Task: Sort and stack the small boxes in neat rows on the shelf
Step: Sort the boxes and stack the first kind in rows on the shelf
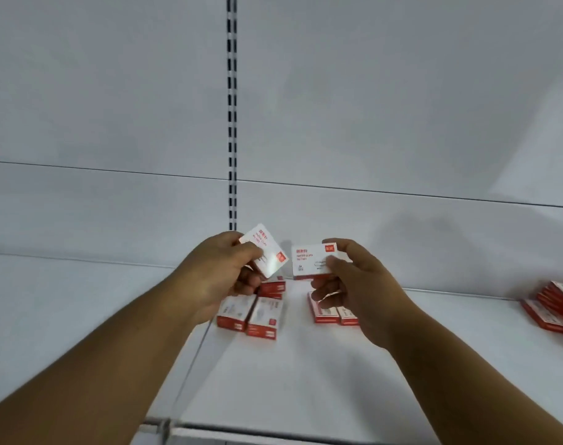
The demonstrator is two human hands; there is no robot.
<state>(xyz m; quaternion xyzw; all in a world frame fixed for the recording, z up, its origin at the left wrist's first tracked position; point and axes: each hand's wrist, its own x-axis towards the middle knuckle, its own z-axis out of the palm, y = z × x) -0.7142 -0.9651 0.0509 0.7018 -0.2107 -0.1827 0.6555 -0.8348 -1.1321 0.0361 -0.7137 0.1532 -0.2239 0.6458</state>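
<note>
Head view shows the white shelf (305, 364) beneath both hands. Below the grips lie two loose box groups (251, 313), and a further stack (552, 308) sits well right of them, cut off by the frame edge. The left hand (219, 274) pinches one tilted box (267, 252) by its edge; the right hand (354, 284) grasps a second box (313, 261), face toward the camera, probably for checking labels before placement. Fingers hide part of each box; small print is illegible.
</note>
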